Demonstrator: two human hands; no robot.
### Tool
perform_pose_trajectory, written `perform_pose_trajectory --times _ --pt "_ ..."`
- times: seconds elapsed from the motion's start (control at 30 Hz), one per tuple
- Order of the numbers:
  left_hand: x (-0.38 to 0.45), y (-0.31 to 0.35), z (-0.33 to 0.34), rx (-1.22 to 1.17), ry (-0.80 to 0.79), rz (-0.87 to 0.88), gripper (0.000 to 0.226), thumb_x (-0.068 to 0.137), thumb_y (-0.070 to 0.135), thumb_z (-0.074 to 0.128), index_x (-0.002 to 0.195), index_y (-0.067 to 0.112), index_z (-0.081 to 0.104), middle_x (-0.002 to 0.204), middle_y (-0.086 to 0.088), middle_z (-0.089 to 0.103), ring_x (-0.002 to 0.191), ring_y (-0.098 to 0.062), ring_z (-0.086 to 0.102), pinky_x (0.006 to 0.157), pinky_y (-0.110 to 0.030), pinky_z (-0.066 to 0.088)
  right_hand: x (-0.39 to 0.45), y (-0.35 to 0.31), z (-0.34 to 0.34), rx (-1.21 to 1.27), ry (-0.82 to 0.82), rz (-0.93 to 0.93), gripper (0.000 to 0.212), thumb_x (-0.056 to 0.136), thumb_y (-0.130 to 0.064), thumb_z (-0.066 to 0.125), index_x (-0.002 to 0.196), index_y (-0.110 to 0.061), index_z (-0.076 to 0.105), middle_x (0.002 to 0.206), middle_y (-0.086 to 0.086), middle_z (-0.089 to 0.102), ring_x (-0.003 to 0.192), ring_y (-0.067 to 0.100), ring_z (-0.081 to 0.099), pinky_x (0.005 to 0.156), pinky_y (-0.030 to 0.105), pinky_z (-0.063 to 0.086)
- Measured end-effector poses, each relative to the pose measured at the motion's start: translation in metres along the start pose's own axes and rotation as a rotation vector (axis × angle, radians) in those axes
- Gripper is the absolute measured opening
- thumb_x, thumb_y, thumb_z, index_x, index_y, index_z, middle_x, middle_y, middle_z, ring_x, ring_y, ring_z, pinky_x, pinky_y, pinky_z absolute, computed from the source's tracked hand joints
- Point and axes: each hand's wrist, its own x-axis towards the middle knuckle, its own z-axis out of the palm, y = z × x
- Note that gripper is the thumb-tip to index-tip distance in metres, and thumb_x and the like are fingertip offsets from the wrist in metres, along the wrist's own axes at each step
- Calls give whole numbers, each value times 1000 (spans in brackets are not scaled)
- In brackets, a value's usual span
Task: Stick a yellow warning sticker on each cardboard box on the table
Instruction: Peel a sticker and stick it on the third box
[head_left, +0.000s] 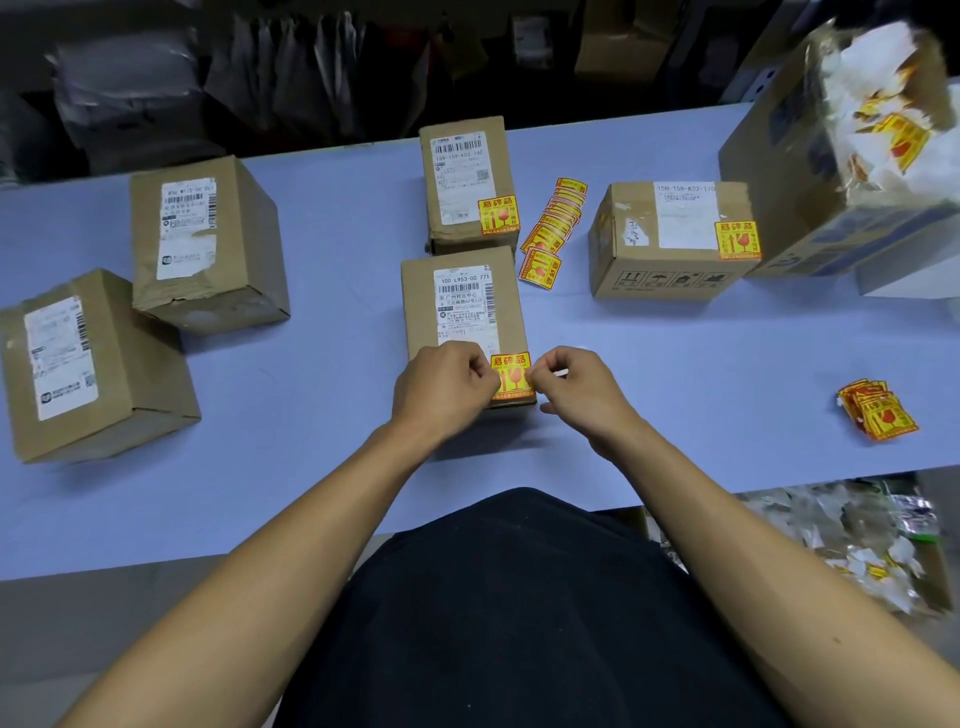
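Observation:
A yellow warning sticker (511, 371) lies over the near right corner of the middle cardboard box (457, 283). My left hand (441, 387) pinches its left edge and my right hand (576, 387) pinches its right edge. The box behind it (465, 182) and the box at the right (670, 241) each carry a yellow sticker. Two boxes on the left, one at mid-table (205, 244) and one nearer the front edge (88, 364), show only white shipping labels.
A fanned strip of stickers (550, 234) lies between the back box and the right box. A small sticker pile (878, 410) sits at the near right. A large carton (852, 150) with peeled backing paper stands at the far right. A waste bin (872, 545) is below the table's edge.

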Motion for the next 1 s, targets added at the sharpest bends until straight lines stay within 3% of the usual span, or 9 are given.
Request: perform_pose_trajectory --times 0.4,0.57,0.73,0.83,0.9,0.93,1.0 --pt "7 0 2 101 -31 14 17 80 31 60 65 22 59 64 7 61 64 -17 56 50 -22 32 0 0 4 -187 60 -66 12 88 -18 61 77 -18 65 80 -9 65 84 17 66 80 47 59" --pt "13 1 1 114 -54 -28 15 76 32 64 67 20 66 66 6 66 69 -17 60 52 -23 38 1 3 6 -261 103 -97 17 87 -22 62 70 -24 59 74 -13 62 77 13 62 67 32 50" --pt "16 1 3 300 44 -5 37 77 51 69 70 16 60 67 3 58 69 -23 58 50 -25 29 4 4 3 -273 99 -44 15 86 -29 65 74 -23 60 75 -12 62 78 12 59 71 37 50" --pt "16 -14 1 346 174 83 44 77 62 69 85 20 55 84 0 55 82 -25 52 58 -30 34 5 8 -1 -241 85 11 20 86 -38 68 90 -19 62 85 -9 64 84 14 60 73 38 50" --pt "14 -31 2 299 244 183 48 82 55 67 110 17 59 112 -8 57 107 -31 50 78 -40 45 7 9 -1 -187 39 42 33 89 -43 65 113 -20 60 104 -5 66 98 16 61 78 34 49" --pt "13 -40 4 297 236 193 54 86 53 63 126 16 55 129 -12 53 122 -34 44 93 -46 44 8 9 1 -161 11 48 43 92 -47 61 126 -22 56 116 -3 65 107 18 60 84 33 47" --pt "12 -53 10 288 128 129 66 94 55 49 149 22 34 158 -13 28 147 -36 20 114 -55 26 13 5 10 -119 -32 56 62 94 -55 55 145 -24 42 132 -2 59 120 19 56 93 32 44"
